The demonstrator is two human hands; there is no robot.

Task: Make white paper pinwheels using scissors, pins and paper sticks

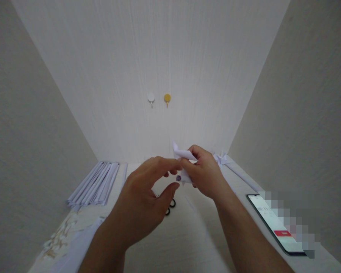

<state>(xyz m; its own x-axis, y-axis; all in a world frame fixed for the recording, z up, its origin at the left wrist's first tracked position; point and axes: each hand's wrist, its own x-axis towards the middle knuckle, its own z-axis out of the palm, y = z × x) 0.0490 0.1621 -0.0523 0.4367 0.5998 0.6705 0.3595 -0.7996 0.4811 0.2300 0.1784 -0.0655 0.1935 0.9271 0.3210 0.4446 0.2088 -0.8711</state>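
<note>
My right hand [205, 171] is closed around a piece of white paper [184, 153] that is folded and bent, with one end sticking up. A dark, round spot, like the end of a roll, shows at the paper's lower left. Beside it my left hand [147, 193] is held in a C shape, thumb and fingers apart. Its fingertips come close to my right thumb; whether they touch is unclear. Below the hands lie two black rings that look like scissor handles [172, 203], partly covered by my left thumb.
Several rolled white paper tubes [93, 184] lie at the left. White paper sheets [82, 246] are nearer, by crumpled scraps [58, 237]. At the right are another paper tube [243, 176] and a lit phone [275, 223]. A white hook [150, 98] and yellow hook [167, 98] are on the wall.
</note>
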